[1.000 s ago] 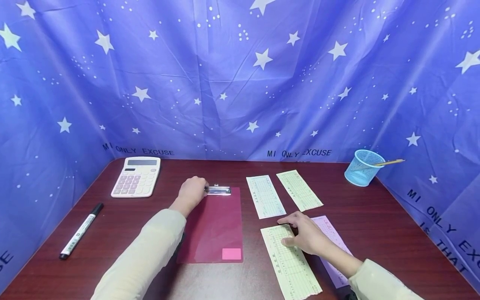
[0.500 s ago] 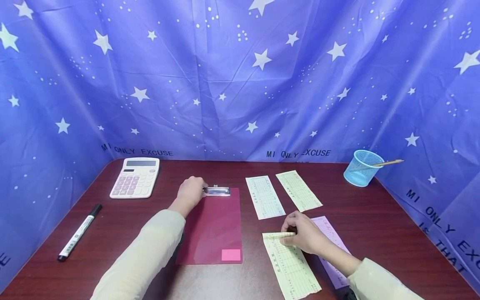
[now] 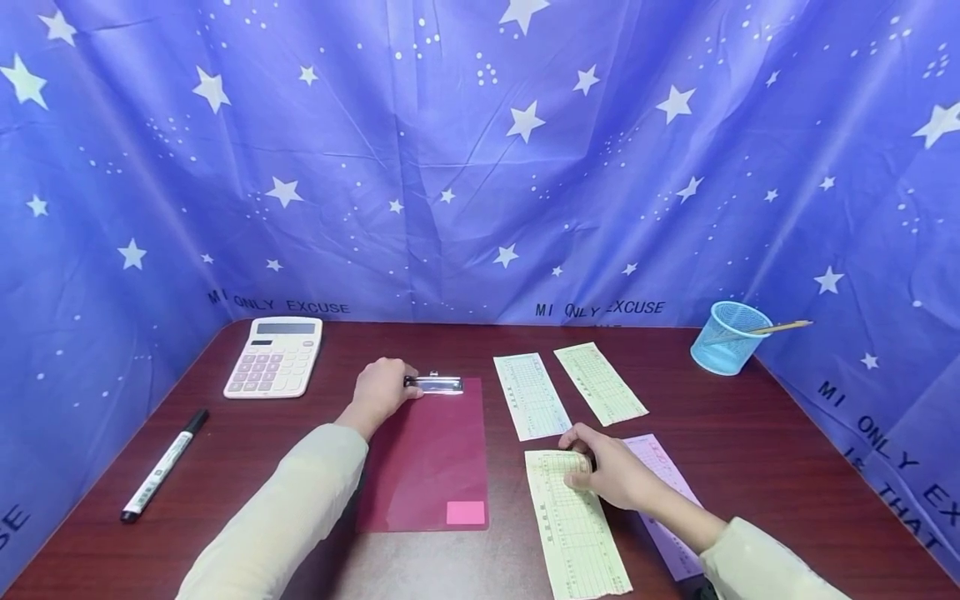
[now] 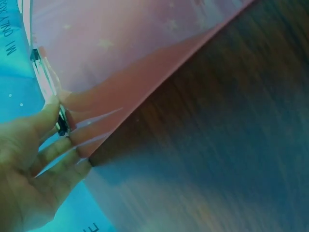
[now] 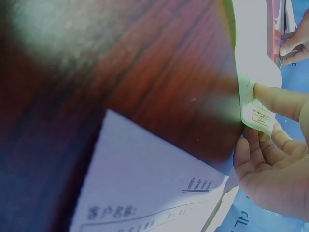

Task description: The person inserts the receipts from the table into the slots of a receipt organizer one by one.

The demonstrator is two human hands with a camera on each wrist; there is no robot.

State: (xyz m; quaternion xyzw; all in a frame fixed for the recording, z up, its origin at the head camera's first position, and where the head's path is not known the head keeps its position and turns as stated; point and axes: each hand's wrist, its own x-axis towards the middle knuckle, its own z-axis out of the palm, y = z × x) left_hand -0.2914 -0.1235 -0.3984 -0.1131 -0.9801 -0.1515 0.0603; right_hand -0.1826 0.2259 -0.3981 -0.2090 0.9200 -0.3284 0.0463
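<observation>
My left hand [image 3: 382,390] grips the top left corner of a dark red, see-through clipboard [image 3: 435,467]. Its thumb lies by the metal clip [image 3: 438,384], and in the left wrist view the other fingers [image 4: 72,154] reach under the board. To the right, my right hand [image 3: 611,467] pinches the top edge of a pale green printed slip [image 3: 577,533] between thumb and fingers. In the right wrist view that slip's end [image 5: 258,106] curls up off the table. A pink-purple slip [image 3: 663,483] lies partly hidden beneath my right wrist.
Beyond my right hand lie a whitish slip [image 3: 531,396] and another green slip [image 3: 600,383]. A calculator [image 3: 273,357] and a marker [image 3: 165,467] lie at left. At back right stands a blue mesh pen cup [image 3: 727,337] with a pencil [image 3: 783,327]. Starry curtains surround the table.
My right hand's fingers have curled from lying over the green slip to pinching its top edge, which has lifted and bent. The left hand stays at the clip, its thumb now showing below it.
</observation>
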